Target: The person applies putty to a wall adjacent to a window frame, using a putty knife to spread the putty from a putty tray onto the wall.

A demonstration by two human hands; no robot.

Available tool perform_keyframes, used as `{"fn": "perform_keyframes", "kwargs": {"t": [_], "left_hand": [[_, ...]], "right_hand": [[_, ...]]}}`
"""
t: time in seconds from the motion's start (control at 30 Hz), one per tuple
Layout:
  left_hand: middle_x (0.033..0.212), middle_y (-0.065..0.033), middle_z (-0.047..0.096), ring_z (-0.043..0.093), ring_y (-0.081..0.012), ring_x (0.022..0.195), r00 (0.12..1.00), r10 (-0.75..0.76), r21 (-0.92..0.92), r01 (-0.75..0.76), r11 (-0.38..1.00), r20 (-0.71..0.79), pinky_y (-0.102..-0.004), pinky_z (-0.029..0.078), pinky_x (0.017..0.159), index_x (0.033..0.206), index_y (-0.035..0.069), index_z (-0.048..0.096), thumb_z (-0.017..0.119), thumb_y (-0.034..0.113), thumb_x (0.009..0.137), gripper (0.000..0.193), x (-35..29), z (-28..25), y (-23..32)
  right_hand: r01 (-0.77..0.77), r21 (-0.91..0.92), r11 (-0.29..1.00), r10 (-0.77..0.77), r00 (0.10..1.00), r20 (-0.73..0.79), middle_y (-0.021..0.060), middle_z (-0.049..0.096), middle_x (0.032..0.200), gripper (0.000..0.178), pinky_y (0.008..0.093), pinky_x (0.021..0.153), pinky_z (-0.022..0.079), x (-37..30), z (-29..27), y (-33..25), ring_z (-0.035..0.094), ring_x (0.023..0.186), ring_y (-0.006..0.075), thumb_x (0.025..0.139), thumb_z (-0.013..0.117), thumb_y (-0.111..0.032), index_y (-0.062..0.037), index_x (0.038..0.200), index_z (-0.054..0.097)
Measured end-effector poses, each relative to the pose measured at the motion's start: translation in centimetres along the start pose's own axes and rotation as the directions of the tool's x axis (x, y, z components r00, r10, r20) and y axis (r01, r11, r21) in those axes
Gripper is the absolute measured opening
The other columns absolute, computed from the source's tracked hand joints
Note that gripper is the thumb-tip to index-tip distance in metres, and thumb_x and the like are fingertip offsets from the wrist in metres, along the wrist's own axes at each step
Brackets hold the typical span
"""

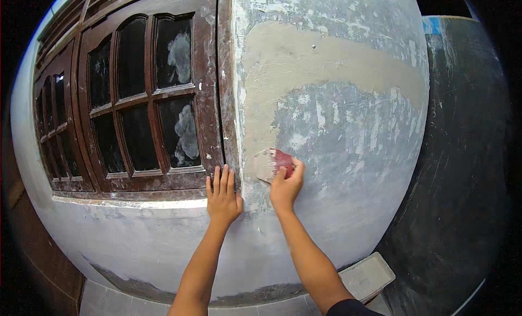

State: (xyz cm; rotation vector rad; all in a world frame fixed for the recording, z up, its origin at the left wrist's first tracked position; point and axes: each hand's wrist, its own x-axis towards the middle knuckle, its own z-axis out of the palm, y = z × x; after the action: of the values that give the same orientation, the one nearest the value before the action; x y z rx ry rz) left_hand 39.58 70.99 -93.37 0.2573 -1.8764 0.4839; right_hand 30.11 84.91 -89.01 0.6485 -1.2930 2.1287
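My right hand (285, 187) grips a small red-handled putty scraper (275, 162) and presses its blade flat on the grey wall (353, 153), at the lower end of a band of fresh tan putty (304, 57). My left hand (222, 196) rests flat, fingers together and pointing up, on the wall just below the corner of the brown wooden window frame (206, 98). Both forearms rise from the lower edge of the picture.
A dark wooden window (141, 98) with several panes fills the left. A white sill ledge (136, 203) runs under it. A dark panel (462, 153) stands at the right. A white tray (368, 274) lies on the tiled floor (103, 302) by the wall's foot.
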Motion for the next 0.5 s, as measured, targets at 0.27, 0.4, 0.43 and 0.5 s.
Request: {"fn": "perform_keyframes", "kwargs": {"t": [0.27,0.4,0.43,0.5], "left_hand": [[0.153,-0.0128,0.035,0.029,-0.0325,0.143,1.0,-0.01,0.0,0.01,1.0,0.003,-0.0544,0.019,0.116,0.144,0.004,0.038,0.054,0.018,0.076,0.071,0.0,-0.2,-0.1],[0.153,-0.0128,0.035,0.029,-0.0328,0.144,1.0,-0.01,0.005,0.009,1.0,0.012,-0.0541,0.018,0.116,0.144,0.004,0.038,0.053,0.017,0.076,0.071,0.1,0.1,0.2],[0.153,-0.0128,0.035,0.029,-0.0328,0.144,1.0,-0.01,0.01,0.01,1.0,0.014,-0.0541,0.018,0.116,0.144,0.004,0.038,0.053,0.017,0.076,0.071,0.1,0.0,0.1],[0.153,-0.0128,0.036,0.029,-0.0328,0.144,1.0,-0.008,-0.005,0.008,1.0,0.005,-0.0539,0.018,0.116,0.144,0.004,0.038,0.054,0.017,0.076,0.071,0.1,-0.2,0.1]], "right_hand": [[-0.085,0.02,0.996,0.087,0.982,-0.167,0.0163,0.059,0.106,0.028,0.0355,0.088,0.046,1.5,-4.1,1.3,0.059,0.098,0.0262,0.086,0.051,0.003,0.0031,0.115,0.05],[0.014,0.011,1.0,-0.014,0.999,-0.052,0.0178,0.058,0.106,0.028,0.038,0.09,0.045,-0.4,-1.9,0.1,0.058,0.1,0.0294,0.087,0.052,0.0,0.0038,0.115,0.05],[0.043,0.025,0.999,-0.044,0.998,0.046,0.0218,0.059,0.109,0.03,0.0425,0.091,0.045,-0.9,-1.2,-0.6,0.059,0.103,0.036,0.086,0.052,-0.002,0.005,0.116,0.05],[0.075,-0.001,0.997,-0.075,0.995,0.065,0.0222,0.058,0.109,0.031,0.0427,0.09,0.045,-1.5,0.1,-0.5,0.059,0.102,0.0369,0.086,0.052,-0.002,0.0046,0.116,0.051]]}}
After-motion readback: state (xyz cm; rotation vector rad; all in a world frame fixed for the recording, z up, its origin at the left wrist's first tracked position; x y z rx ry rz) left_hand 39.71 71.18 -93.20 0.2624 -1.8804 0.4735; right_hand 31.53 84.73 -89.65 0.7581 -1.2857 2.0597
